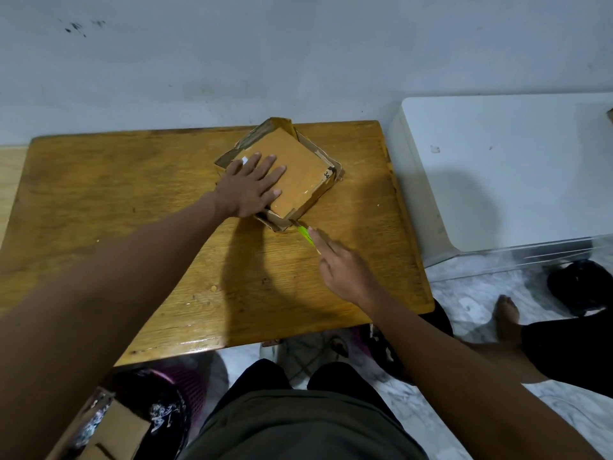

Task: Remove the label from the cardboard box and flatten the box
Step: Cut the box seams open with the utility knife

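A brown cardboard box (298, 174) lies on the wooden table (132, 200), turned like a diamond, with torn tape along its edges. A small white scrap of label (244, 160) shows near its left corner, beside my fingers. My left hand (252, 187) lies flat on the box's top with fingers spread. My right hand (341, 263) grips a green-handled cutter (306, 234), index finger stretched along it. The cutter's tip touches the box's near corner.
A white appliance or cabinet (497, 167) stands right of the table. Another person's bare foot (506, 313) and dark-clothed leg rest on the marble floor at right. An open cardboard carton (112, 433) and patterned bags sit on the floor under the table's near edge.
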